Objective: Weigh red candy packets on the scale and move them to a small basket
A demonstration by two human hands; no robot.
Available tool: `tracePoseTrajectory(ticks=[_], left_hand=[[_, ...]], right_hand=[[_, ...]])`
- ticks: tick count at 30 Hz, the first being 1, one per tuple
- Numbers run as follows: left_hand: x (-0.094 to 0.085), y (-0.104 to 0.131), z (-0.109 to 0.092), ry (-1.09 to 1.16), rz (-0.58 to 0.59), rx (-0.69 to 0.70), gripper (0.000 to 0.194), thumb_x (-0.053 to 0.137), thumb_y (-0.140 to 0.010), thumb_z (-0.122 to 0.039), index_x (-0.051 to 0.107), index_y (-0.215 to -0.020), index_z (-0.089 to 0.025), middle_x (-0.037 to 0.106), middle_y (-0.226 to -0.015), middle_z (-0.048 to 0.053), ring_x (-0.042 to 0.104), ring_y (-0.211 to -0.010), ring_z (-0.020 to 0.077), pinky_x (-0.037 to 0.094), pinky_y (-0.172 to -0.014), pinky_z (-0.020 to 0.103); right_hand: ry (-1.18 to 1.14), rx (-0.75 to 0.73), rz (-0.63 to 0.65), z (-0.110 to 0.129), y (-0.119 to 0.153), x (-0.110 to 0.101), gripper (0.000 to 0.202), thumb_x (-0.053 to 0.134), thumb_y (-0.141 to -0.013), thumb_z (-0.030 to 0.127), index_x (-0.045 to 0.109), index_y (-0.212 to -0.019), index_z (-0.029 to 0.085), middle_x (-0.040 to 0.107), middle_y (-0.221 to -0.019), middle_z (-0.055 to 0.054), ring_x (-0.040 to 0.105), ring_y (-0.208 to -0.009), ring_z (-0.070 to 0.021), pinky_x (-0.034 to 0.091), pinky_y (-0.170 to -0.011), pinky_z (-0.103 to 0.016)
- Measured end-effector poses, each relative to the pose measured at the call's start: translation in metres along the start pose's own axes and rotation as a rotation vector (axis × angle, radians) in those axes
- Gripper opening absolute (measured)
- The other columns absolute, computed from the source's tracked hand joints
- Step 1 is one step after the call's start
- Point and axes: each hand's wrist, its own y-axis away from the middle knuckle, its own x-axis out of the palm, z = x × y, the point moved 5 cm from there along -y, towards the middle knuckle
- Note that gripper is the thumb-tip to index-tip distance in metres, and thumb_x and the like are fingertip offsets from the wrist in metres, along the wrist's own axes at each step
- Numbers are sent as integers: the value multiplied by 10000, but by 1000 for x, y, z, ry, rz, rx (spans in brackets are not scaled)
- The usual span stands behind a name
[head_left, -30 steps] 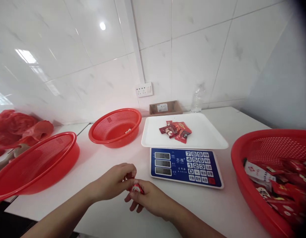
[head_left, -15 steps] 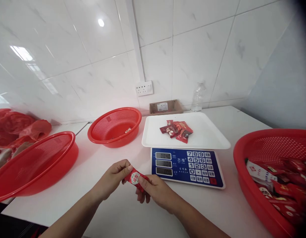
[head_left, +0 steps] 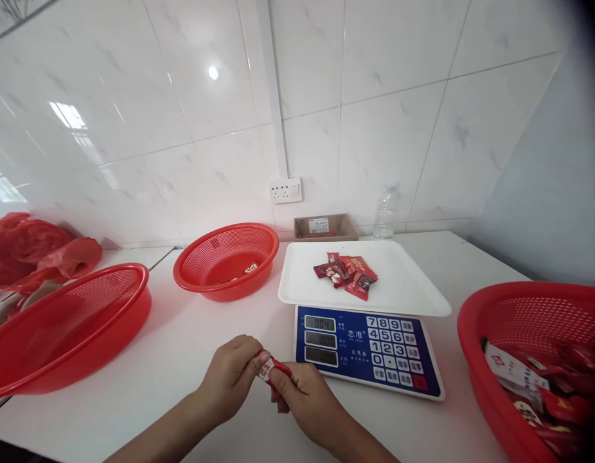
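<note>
Between my two hands, low in front of the scale, is a small red wrapped candy (head_left: 266, 369) with a pale printed patch. My left hand (head_left: 232, 376) is closed, its thumb and fingers pinching the left end. My right hand (head_left: 310, 397) grips the other end with the thumb on top; part of the wrapper shows below its fingers. A blue and white digital scale (head_left: 358, 334) stands just beyond my right hand. On its white tray (head_left: 408, 283) lies a small pile of red and dark red wrapped candies (head_left: 353, 275).
Red plastic baskets stand around the table: one at the right (head_left: 475, 347) with many packets, one at the back (head_left: 196, 283) with a few pieces, one at the left (head_left: 128, 315). Behind the scale are a cardboard box (head_left: 348, 228) and a clear bottle (head_left: 385, 215). Red bags (head_left: 32, 247) lie far left.
The view has tilted up, so the scale and baskets appear lower. My hands have drawn closer around the candy, turning it and covering more of it. The tray's pile looks the same.
</note>
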Motion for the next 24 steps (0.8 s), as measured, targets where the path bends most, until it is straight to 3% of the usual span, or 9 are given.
tracePoseTrajectory(ticks=[2, 5, 7, 9, 12, 16, 19, 21, 24], left_hand=[[0, -2, -2, 2, 28, 6, 370, 359, -871, -429, 471, -615, -187, 506, -613, -2, 462, -597, 137, 355, -570, 245], [8, -4, 1, 223, 133, -118, 399, 334, -873, -473, 417, -607, -187, 461, -527, -37, 428, -514, 109, 344, -511, 218], [9, -5, 2, 304, 142, -153, 411, 352, -863, -494, 392, -593, -186, 430, -494, -52, 407, -484, 96, 332, -490, 208], [9, -4, 1, 362, 156, -155, 393, 372, -860, -485, 393, -608, -184, 461, -503, -49, 446, -491, 99, 347, -496, 209], [11, 0, -1, 462, 277, -151, 342, 393, -857, -454, 403, -645, -185, 539, -553, -26, 533, -532, 126, 393, -512, 223], [15, 7, -2, 272, 425, -151, 315, 542, -780, -361, 407, -564, -176, 532, -553, -30, 537, -531, 118, 372, -464, 184], [22, 11, -2, 149, 505, -147, 305, 555, -769, -333, 413, -549, -177, 523, -528, -42, 542, -510, 111, 372, -450, 169], [21, 9, -4, 80, 480, -101, 277, 525, -792, -330, 448, -574, -179, 532, -542, -40, 542, -514, 110, 386, -463, 173], [0, -3, -7, -103, 209, 65, 161, 498, -818, -315, 534, -732, -184, 586, -742, 6, 560, -685, 139, 446, -610, 217]], right_hand=[[27, -25, -14, 1, 0, -1, 525, 349, -793, 597, 511, -566, 152, 468, -507, 13, 458, -483, -83, 358, -493, -197], [11, -59, -9, 3, 2, -1, 515, 346, -807, 576, 513, -569, 152, 475, -523, 12, 462, -484, -78, 361, -488, -190], [-13, -62, 3, 4, 2, 0, 509, 351, -811, 566, 515, -569, 149, 480, -524, 13, 463, -480, -73, 364, -488, -187], [-51, -43, 31, 4, 2, 1, 507, 355, -812, 559, 518, -574, 142, 483, -518, 11, 460, -474, -71, 365, -488, -188], [-117, 1, 117, 3, 2, 5, 430, 424, -801, 509, 551, -645, 129, 526, -566, -3, 483, -512, -76, 369, -495, -186], [-120, 80, 298, -4, 6, 14, 163, 511, -751, 265, 597, -704, 135, 599, -647, -9, 543, -614, -94, 383, -533, -178], [-71, 130, 353, -11, 7, 16, 137, 494, -693, 151, 628, -715, 139, 632, -669, -6, 565, -634, -104, 398, -563, -188], [-35, 124, 339, -14, 6, 16, 166, 477, -716, 171, 639, -727, 133, 648, -684, -21, 570, -630, -108, 405, -565, -195], [1, 137, 326, -19, 5, 15, 225, 471, -769, 266, 641, -763, 119, 664, -715, -51, 577, -634, -115, 408, -567, -203]])
